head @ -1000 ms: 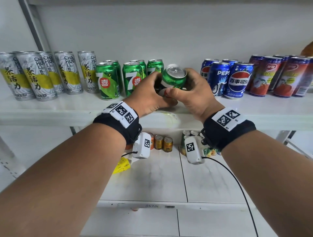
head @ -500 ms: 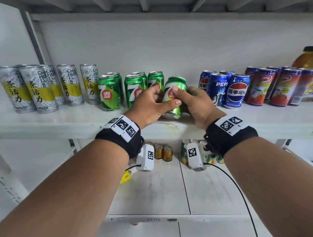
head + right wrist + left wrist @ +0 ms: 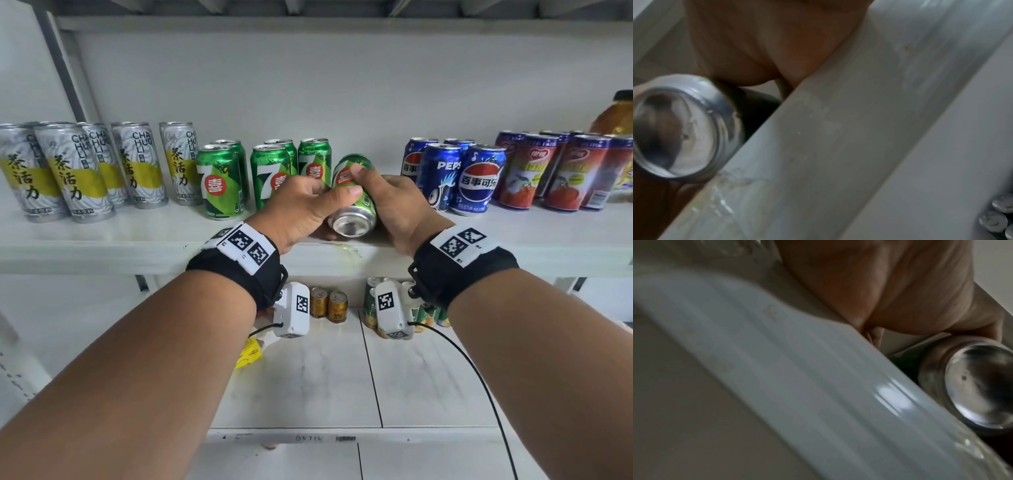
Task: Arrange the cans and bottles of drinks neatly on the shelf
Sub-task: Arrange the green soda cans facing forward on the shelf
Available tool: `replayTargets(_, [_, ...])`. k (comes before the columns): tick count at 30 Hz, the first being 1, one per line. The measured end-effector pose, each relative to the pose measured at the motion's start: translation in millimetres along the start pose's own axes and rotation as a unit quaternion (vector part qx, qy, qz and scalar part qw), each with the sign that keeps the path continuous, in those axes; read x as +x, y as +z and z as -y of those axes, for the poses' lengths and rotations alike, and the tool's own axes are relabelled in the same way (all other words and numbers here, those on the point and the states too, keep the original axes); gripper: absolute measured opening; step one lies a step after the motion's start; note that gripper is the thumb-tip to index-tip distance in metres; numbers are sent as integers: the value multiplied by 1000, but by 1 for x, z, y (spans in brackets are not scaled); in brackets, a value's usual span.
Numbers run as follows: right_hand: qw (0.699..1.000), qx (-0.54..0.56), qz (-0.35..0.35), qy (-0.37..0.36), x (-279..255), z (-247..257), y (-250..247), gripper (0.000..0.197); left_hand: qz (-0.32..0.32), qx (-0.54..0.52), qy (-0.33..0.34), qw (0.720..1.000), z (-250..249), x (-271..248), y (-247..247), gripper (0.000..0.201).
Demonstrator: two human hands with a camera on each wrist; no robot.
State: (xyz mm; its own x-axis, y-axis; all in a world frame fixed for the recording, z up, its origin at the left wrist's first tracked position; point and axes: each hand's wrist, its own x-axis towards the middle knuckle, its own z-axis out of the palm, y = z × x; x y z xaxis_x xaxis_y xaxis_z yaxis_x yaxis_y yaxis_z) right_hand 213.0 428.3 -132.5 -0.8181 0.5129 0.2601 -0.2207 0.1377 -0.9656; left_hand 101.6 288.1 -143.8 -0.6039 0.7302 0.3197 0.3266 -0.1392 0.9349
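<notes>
Shelf (image 3: 102, 236), white, upper tier, carries drinks along its whole length. Tall grey-and-yellow tea cans (image 3: 85, 171) toward left end; green 7-Up cans (image 3: 239, 174) upright in the middle; blue Pepsi cans (image 3: 455, 174) right of centre; red fruit-drink cans (image 3: 555, 171) toward right end, orange bottle (image 3: 616, 116) behind them at the back edge. Lower shelf (image 3: 308, 377) holds small gold cans (image 3: 329, 303) at its back. Both hands at front edge, middle. Left hand (image 3: 301, 209) and right hand (image 3: 397, 202) each wrap fingers and thumb round one tilted green can (image 3: 352, 205), silver base toward the camera, top leaning toward the back wall, lifted just above the shelf's front edge.
</notes>
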Motion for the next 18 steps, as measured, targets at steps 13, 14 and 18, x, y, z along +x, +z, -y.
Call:
replayTargets(13, [995,74,6,-66,5,-10,-7,37,-34,88,51,994,1,-1,-3,58])
replayTargets(14, [994,77,8,-73,5,-11,-6,44,-36,94,56,993,1,-1,-4,61])
replayTargets(18, [993,51,19,-101,3,-12,-7,63,-43,119,70,990,3,1,-3,71])
